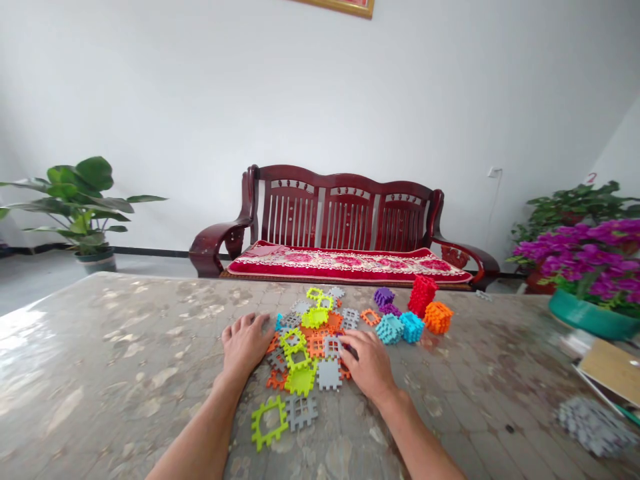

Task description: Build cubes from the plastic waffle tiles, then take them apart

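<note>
A loose pile of flat notched interlocking tiles in lime green, grey and orange lies on the table between my hands. My left hand (247,341) rests at the pile's left side, fingers stretched out and holding nothing. At the right side, my right hand (369,363) reaches over the pile with its fingers bent and the thumb apart. Its fingertips are beside a grey window-patterned tile (332,346); I see no tile lifted. Nearer me are a solid grey tile (329,375), a lime green frame tile (269,423) and a grey grid tile (301,413).
Right of the pile stand sorted stacks: red tiles (422,295), orange tiles (439,317), blue tiles (413,327), teal tiles (389,329) and purple tiles (384,297). A grey stack (595,425) lies at the right edge, near a flower pot (590,315). Behind the table is a wooden bench (220,240).
</note>
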Tool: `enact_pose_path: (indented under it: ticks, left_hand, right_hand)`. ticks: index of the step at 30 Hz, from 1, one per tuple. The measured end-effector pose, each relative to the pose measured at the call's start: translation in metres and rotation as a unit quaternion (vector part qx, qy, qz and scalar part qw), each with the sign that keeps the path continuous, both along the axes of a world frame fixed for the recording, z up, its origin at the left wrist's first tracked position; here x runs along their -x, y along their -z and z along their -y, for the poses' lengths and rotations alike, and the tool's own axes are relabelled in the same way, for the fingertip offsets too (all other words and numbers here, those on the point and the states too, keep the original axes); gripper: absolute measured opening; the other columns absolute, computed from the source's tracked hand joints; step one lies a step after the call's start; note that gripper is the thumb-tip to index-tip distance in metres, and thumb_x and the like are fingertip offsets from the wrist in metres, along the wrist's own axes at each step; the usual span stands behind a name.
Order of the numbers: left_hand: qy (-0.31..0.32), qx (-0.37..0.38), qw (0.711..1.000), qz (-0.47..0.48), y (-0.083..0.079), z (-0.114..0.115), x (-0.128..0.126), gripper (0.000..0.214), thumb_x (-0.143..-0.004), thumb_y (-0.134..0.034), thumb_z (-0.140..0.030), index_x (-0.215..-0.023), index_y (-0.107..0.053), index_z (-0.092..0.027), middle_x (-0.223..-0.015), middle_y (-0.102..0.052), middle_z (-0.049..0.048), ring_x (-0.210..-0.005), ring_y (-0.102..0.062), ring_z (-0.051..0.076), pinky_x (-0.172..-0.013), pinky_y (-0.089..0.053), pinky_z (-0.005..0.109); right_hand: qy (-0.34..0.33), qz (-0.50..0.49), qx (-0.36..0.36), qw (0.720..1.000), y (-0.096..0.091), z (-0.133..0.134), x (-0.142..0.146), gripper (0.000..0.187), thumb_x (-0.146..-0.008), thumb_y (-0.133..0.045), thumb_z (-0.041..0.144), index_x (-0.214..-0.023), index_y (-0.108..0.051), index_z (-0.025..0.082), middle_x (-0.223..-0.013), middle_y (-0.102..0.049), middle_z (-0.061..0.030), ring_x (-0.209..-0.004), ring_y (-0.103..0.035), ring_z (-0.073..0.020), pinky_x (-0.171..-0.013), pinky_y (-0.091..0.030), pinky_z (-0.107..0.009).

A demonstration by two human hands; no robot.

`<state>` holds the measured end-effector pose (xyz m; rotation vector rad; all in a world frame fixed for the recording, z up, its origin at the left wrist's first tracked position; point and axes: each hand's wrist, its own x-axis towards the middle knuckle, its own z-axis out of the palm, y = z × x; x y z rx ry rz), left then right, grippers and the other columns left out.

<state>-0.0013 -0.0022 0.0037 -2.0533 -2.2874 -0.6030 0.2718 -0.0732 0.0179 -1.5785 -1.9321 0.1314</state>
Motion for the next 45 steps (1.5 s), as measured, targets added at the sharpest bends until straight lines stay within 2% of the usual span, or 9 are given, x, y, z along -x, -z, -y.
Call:
enact_pose_path:
  ticks: [6, 8, 11, 15, 23, 27, 33, 39, 45]
  left_hand:
    - [-0.001, 0.0, 1.0, 0.008, 0.0, 0.001, 0.0, 0.048, -0.085, -0.046, -0.055, -0.123, -0.064, -0.032, -0.135, -0.057, 0.0092, -0.125, -0.047, 0.029, -0.107, -0.025, 0.045]
    - [-0.002, 0.001, 1.0, 0.009, -0.001, 0.001, -0.001, 0.048, -0.083, -0.048, -0.055, -0.122, -0.064, -0.032, -0.134, -0.057, 0.0092, -0.125, -0.047, 0.029, -0.106, -0.025, 0.045]
    - [-0.002, 0.001, 1.0, 0.009, -0.001, 0.001, -0.001, 0.049, -0.081, -0.05, -0.057, -0.122, -0.065, -0.032, -0.134, -0.057, 0.0092, -0.123, -0.048, 0.03, -0.106, -0.025, 0.044]
    - [0.0, 0.001, 1.0, 0.009, 0.0, 0.0, 0.0, 0.05, -0.08, -0.05, -0.057, -0.121, -0.066, -0.032, -0.134, -0.057, 0.0099, -0.124, -0.048, 0.03, -0.106, -0.025, 0.045]
    - [-0.002, 0.008, 1.0, 0.004, 0.0, 0.0, 0.0, 0.051, -0.08, -0.051, -0.058, -0.122, -0.065, -0.032, -0.135, -0.056, 0.0107, -0.125, -0.047, 0.03, -0.106, -0.026, 0.045]
    - [0.0, 0.005, 1.0, 0.002, -0.002, 0.001, -0.001, 0.051, -0.081, -0.05, -0.057, -0.122, -0.065, -0.031, -0.135, -0.056, 0.0109, -0.125, -0.047, 0.03, -0.106, -0.026, 0.046]
    - [-0.001, 0.008, 1.0, 0.002, -0.003, 0.002, -0.002, 0.05, -0.082, -0.05, -0.056, -0.123, -0.064, -0.032, -0.135, -0.056, 0.0102, -0.125, -0.047, 0.029, -0.106, -0.025, 0.045]
    - [-0.002, 0.005, 1.0, 0.002, -0.002, 0.002, -0.002, 0.048, -0.082, -0.05, -0.054, -0.123, -0.064, -0.033, -0.135, -0.056, 0.0094, -0.124, -0.047, 0.029, -0.106, -0.025, 0.045]
    - [0.003, 0.003, 1.0, 0.003, 0.0, 0.0, -0.001, 0.049, -0.082, -0.05, -0.053, -0.123, -0.064, -0.031, -0.135, -0.056, 0.0105, -0.124, -0.048, 0.03, -0.106, -0.026, 0.045]
  right_hand:
    - [-0.073, -0.033, -0.008, 0.997, 0.005, 0.0, 0.004, 0.035, -0.082, -0.055, 0.012, -0.105, -0.073, 0.03, -0.109, -0.073, 0.0008, -0.108, -0.059, -0.0188, -0.097, -0.044, -0.034]
    - [-0.052, -0.046, -0.031, 0.997, 0.01, -0.003, -0.001, 0.036, -0.083, -0.051, 0.01, -0.105, -0.073, 0.028, -0.109, -0.073, -0.001, -0.107, -0.06, -0.0195, -0.097, -0.045, -0.035]
    - [0.018, -0.058, -0.064, 0.996, 0.018, -0.01, -0.011, 0.039, -0.082, -0.047, 0.009, -0.108, -0.071, 0.026, -0.109, -0.072, -0.0036, -0.106, -0.061, -0.021, -0.098, -0.046, -0.038]
    - [0.079, -0.062, -0.071, 0.992, 0.027, -0.016, -0.022, 0.045, -0.079, -0.047, 0.01, -0.116, -0.067, 0.024, -0.115, -0.069, -0.0048, -0.112, -0.059, -0.0226, -0.1, -0.045, -0.039]
    - [0.045, -0.017, -0.05, 0.998, 0.033, -0.018, -0.02, 0.051, -0.079, -0.051, 0.012, -0.129, -0.059, 0.022, -0.125, -0.064, -0.0069, -0.118, -0.056, -0.0241, -0.103, -0.043, -0.039]
    - [0.037, 0.006, -0.044, 0.998, 0.034, -0.019, -0.019, 0.054, -0.078, -0.056, 0.012, -0.131, -0.056, 0.022, -0.12, -0.066, -0.0082, -0.116, -0.056, -0.0249, -0.101, -0.044, -0.04]
    - [0.035, -0.011, -0.054, 0.998, 0.034, -0.02, -0.017, 0.055, -0.076, -0.055, 0.01, -0.129, -0.056, 0.024, -0.111, -0.068, -0.0061, -0.108, -0.059, -0.0245, -0.098, -0.046, -0.039]
    - [0.041, -0.064, -0.099, 0.992, 0.036, -0.021, -0.018, 0.059, -0.071, -0.049, 0.005, -0.127, -0.054, 0.023, -0.111, -0.062, -0.0061, -0.102, -0.06, -0.0208, -0.094, -0.048, -0.038]
    - [0.062, -0.075, -0.149, 0.984, 0.033, -0.022, -0.022, 0.043, -0.078, -0.041, 0.006, -0.111, -0.064, 0.021, -0.099, -0.063, -0.0068, -0.092, -0.06, -0.0198, -0.085, -0.05, -0.034]
